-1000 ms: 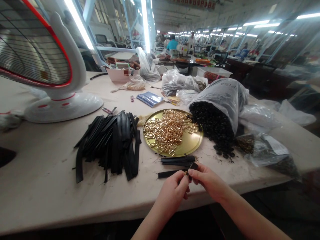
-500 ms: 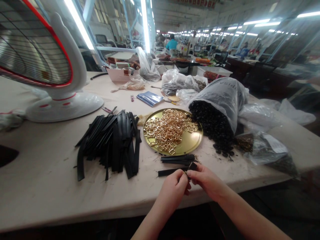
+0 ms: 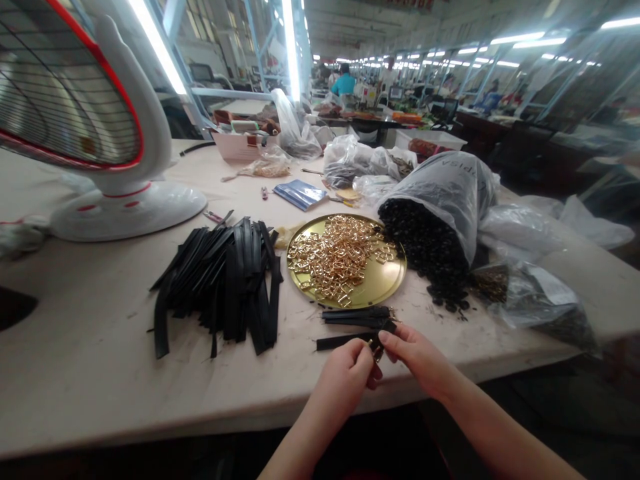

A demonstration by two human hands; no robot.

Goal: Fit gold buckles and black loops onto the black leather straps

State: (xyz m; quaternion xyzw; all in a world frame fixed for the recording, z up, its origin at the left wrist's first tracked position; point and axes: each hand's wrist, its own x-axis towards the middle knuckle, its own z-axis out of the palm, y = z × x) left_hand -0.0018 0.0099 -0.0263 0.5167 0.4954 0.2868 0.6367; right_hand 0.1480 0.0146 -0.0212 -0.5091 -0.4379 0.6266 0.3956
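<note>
My left hand (image 3: pixel 350 365) is closed, pinching a small gold buckle (image 3: pixel 377 351) at the table's front edge. Between thumb and fingers, my right hand (image 3: pixel 417 353) grips the short end of a black strap (image 3: pixel 387 328) right at the buckle. Another length of black strap (image 3: pixel 340 341) lies just behind my left hand; whether it joins the held one I cannot tell. Beyond my hands rests a small stack of black straps (image 3: pixel 353 315) with gold fittings at their right end. Behind that, a round gold tray (image 3: pixel 383 280) bears a heap of gold buckles (image 3: pixel 333 257).
Left of the tray is a large pile of black straps (image 3: pixel 225 287). A white fan (image 3: pixel 130 213) stands at the left. To the right, a plastic bag (image 3: pixel 450 187) spills small black pieces (image 3: pixel 425 247), beside a clear bag (image 3: pixel 540 300). A blue packet (image 3: pixel 300 194) lies farther back.
My right hand's fingers have shifted slightly on the strap end, and more of the gold buckle shows between my hands. Things on the table have stayed in place.
</note>
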